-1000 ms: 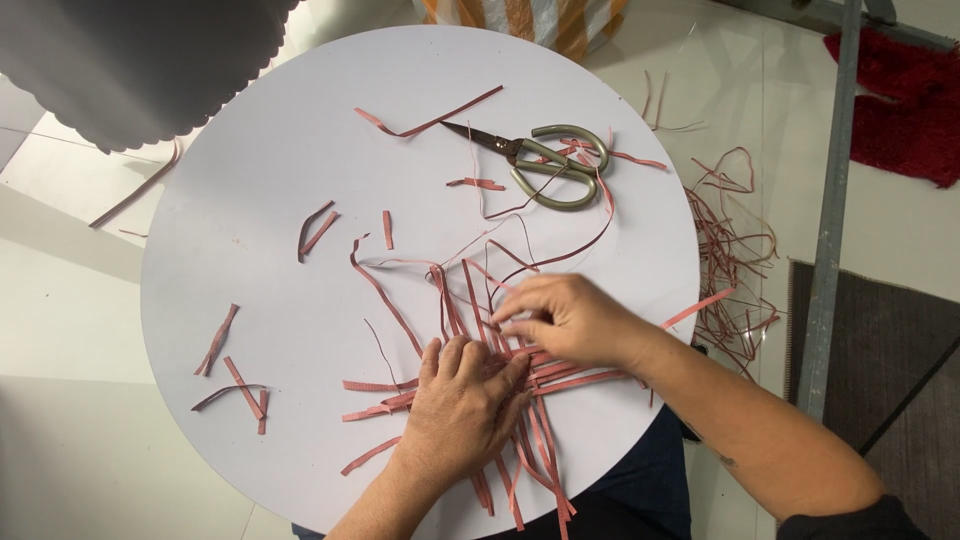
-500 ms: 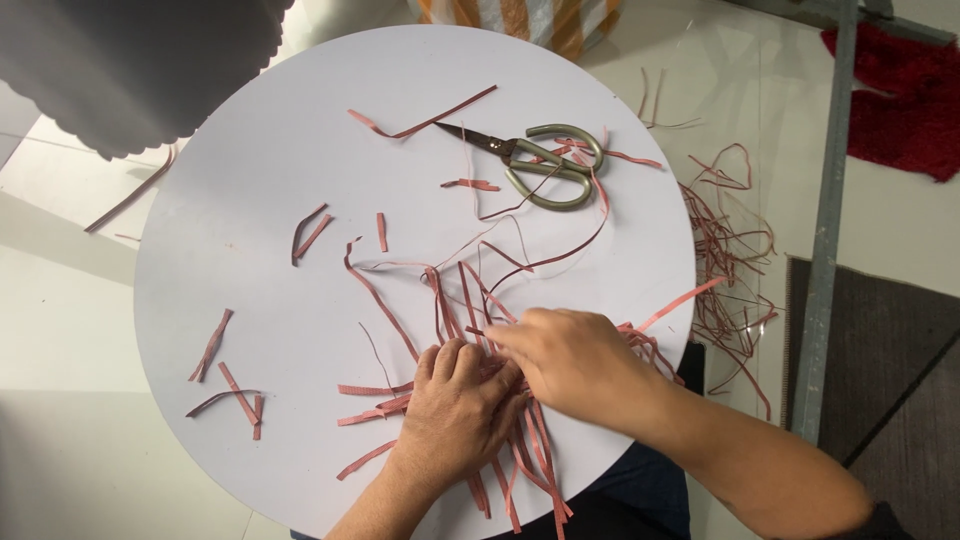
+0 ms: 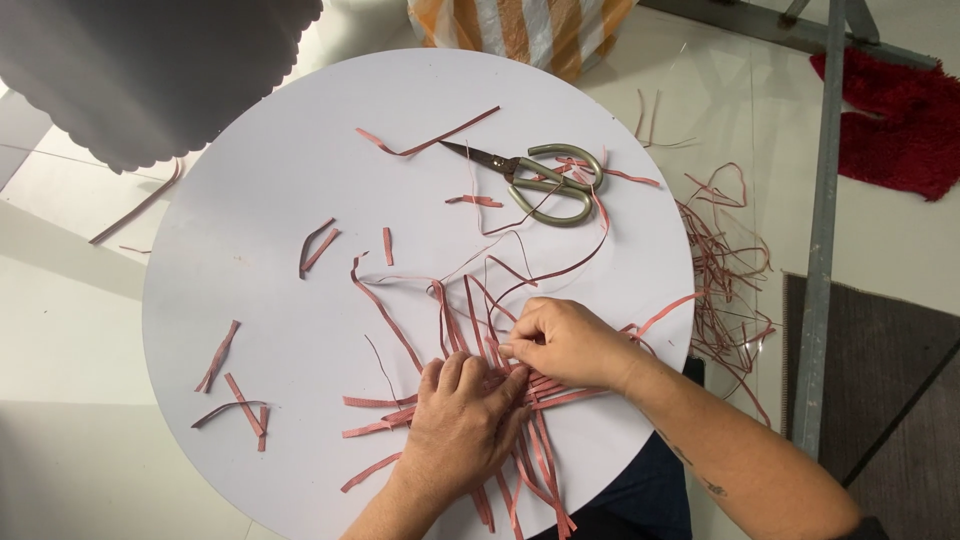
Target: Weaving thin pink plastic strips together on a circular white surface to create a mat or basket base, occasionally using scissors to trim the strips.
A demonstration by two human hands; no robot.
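Hands (image 3: 462, 420) pressing pink strips (image 3: 470, 320), round table (image 3: 270, 190)

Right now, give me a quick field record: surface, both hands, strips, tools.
surface: round white board
left hand: flat, pressing on crossed pink strips
right hand: pinching a strip by its fingertips
loose strips: short pieces scattered at the left, tangled pile off the right edge
tool: scissors, lying untouched at the far side

Bare forearms, small tattoo marks on right forearm (image 3: 700, 470), dark trousers (image 3: 640, 490)
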